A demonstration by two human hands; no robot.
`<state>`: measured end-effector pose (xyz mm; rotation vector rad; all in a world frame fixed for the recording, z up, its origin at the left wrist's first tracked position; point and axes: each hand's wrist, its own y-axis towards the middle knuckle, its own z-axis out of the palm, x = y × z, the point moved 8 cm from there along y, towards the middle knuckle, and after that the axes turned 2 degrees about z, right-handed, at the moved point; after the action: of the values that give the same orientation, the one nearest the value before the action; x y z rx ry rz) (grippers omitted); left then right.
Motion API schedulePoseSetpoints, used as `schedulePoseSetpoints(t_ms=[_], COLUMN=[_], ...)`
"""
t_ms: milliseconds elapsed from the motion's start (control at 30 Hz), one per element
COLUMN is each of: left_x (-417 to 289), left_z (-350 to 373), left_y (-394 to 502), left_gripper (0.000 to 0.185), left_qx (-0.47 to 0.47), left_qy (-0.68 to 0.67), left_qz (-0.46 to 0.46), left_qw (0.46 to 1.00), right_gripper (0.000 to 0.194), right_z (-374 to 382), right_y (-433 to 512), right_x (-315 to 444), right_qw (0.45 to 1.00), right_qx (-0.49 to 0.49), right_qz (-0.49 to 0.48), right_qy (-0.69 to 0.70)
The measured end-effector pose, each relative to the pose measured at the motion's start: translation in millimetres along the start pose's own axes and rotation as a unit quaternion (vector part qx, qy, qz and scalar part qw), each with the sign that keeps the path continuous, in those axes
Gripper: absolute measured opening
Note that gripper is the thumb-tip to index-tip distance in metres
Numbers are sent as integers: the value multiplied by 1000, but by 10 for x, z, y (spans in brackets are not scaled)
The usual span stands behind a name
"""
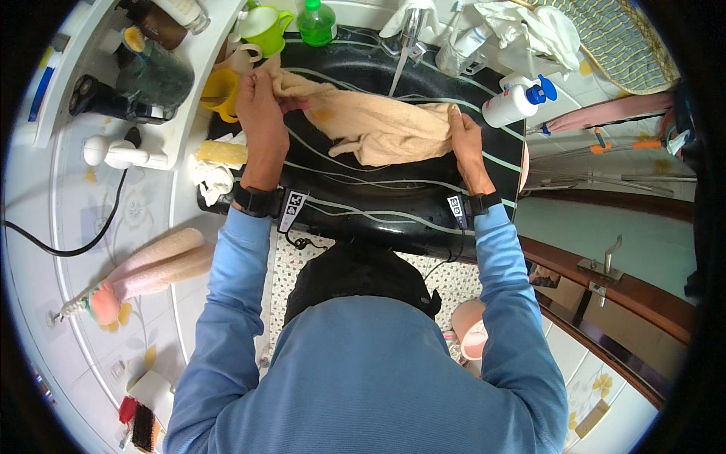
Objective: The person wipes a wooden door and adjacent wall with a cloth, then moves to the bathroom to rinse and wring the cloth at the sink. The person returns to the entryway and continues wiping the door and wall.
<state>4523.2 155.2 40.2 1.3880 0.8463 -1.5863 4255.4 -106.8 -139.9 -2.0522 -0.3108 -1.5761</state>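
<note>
A beige towel (374, 116) stretches between my two hands over a black sink counter (351, 207) with pale wavy lines. My left hand (261, 122) pinches one end near the yellow cup. At the other end, my right hand (468, 139) grips the towel's edge. The cloth sags and folds between them, with an orange-yellow patch towards its left part. Behind it, water runs from a chrome faucet (414, 25) down towards the basin, whose middle the towel partly hides.
Left of the sink are a yellow cup (220, 93), a green mug (265, 28) and a yellow sponge (222, 152). A green liquid bottle (316, 22) stands at the back. On the right is a white pump bottle (513, 103). A wooden door (607, 284) borders the right side.
</note>
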Motion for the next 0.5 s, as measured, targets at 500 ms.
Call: schedulePoseSetpoints(t_ms=[500], left_x=[-1032], left_z=[624], left_y=[89], left_gripper=[31], left_qx=[158], left_qy=[-109], left_qz=[142], left_qw=[971], right_gripper=[30], right_z=[85], right_y=[-99], right_x=[197], right_qw=[999], right_qx=[22], right_qz=[5], right_qy=[32])
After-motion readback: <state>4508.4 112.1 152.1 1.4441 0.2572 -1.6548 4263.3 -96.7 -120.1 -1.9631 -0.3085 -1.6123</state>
